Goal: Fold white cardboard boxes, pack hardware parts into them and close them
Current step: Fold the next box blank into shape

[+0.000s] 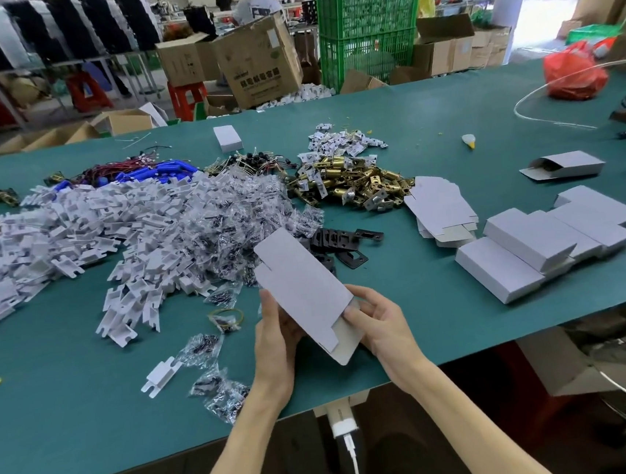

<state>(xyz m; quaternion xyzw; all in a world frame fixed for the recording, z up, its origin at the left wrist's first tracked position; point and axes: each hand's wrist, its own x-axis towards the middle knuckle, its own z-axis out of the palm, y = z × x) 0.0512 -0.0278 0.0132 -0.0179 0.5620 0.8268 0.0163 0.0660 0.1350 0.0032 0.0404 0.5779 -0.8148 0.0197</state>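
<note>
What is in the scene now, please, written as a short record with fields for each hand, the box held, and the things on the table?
left hand: left hand grips the white box at its left edge
right hand: right hand pinches its lower end
held box: tilted, lower flaps open
closed boxes: closed boxes piled at right
flat blanks: flat blanks stacked beside the brass latches
other parts: black plates, bagged screws, white plastic pieces
surface: green table
</note>
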